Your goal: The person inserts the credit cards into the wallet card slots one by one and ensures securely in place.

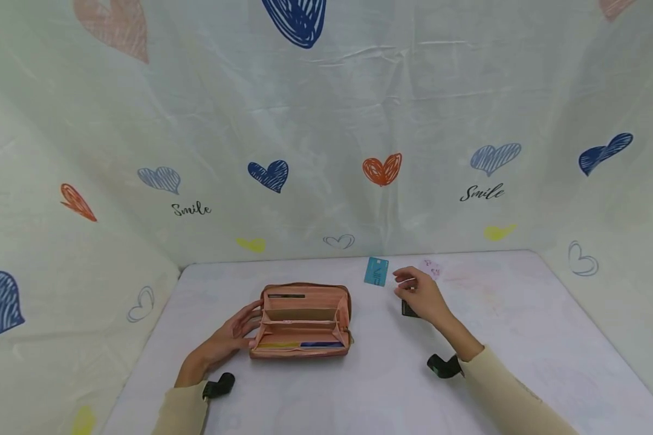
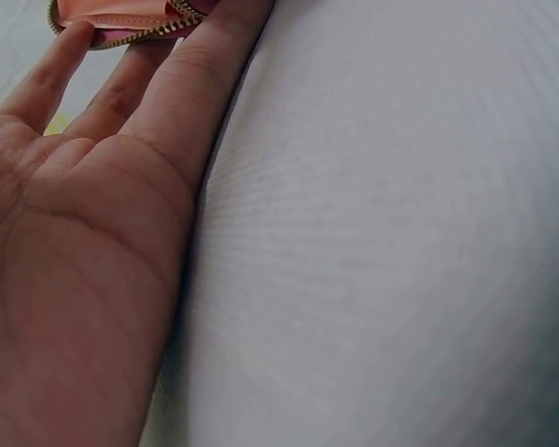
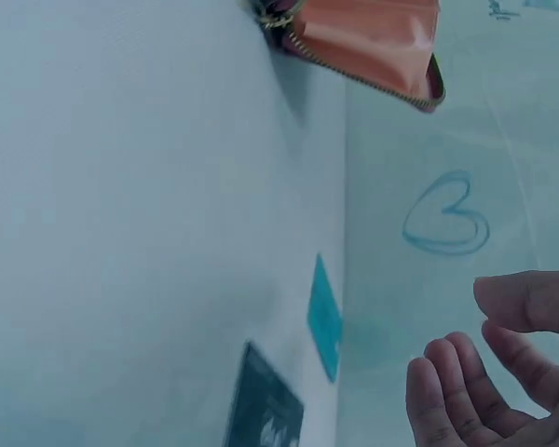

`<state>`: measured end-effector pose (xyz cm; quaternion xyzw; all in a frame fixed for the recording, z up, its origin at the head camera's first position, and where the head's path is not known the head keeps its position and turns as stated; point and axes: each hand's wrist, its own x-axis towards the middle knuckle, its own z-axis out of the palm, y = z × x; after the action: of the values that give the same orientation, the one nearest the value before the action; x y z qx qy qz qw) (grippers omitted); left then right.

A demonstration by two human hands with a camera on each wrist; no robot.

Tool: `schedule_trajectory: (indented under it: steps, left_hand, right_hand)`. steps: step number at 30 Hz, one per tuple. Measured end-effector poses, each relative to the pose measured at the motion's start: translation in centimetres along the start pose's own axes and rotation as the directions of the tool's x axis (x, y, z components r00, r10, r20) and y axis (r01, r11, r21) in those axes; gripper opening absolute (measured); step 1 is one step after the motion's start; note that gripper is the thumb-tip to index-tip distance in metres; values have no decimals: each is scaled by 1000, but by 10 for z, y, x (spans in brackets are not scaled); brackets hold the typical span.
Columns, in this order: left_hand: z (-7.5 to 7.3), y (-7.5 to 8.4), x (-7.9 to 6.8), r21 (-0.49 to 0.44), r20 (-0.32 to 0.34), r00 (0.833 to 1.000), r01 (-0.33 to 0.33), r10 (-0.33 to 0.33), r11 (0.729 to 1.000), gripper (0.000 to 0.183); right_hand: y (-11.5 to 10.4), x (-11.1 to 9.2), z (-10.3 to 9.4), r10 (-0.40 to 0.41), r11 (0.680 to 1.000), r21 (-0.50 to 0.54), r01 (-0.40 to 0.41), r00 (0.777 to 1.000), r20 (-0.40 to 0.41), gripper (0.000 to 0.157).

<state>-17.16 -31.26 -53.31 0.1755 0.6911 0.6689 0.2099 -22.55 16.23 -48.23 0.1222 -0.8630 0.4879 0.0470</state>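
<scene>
In the head view, the left hand [image 1: 227, 338] reaches forward and inward, palm turned toward the open pink wallet [image 1: 307, 354], its lightly spread fingers resting along the near side. The wallet lies between the two hands, touching the left one and well apart from the right. The right hand [image 1: 421, 296] hovers with wrist bent and fingers loosely curved above a dark card [image 1: 409, 310], which it partly covers. A teal card [image 1: 376, 272] lies just beyond its fingertips, on the side toward the left hand; a pale patterned piece [image 1: 430, 269] lies just behind its knuckles.

In the left wrist view, the palm shows, fingers extended to the wallet's zippered edge.

In the right wrist view, thumb and fingers stand apart, nothing between them, clear of both cards.
</scene>
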Motion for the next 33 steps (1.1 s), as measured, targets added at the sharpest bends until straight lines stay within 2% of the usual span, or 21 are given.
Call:
schedule_trajectory:
  steps: [10, 23, 27, 33]
  left_hand:
    - [-1, 2, 1, 12, -6, 1000, 12, -12, 1000, 95]
    - [-2, -3, 1, -1, 13, 1000, -7, 7, 1000, 92]
    - [-1, -3, 1, 4, 12, 1000, -8, 8, 1000, 93]
    - [-1, -3, -1, 9, 12, 1000, -15, 15, 1000, 93]
  right_hand:
    - [24, -20, -23, 168, 986, 8, -168, 986, -17, 47]
    - [35, -33, -21, 353, 936, -1, -353, 936, -1, 65]
    - [35, -31, -16, 375, 927, 1, -375, 927, 17, 69]
    - [34, -23, -8, 346, 938, -47, -344, 938, 22, 70]
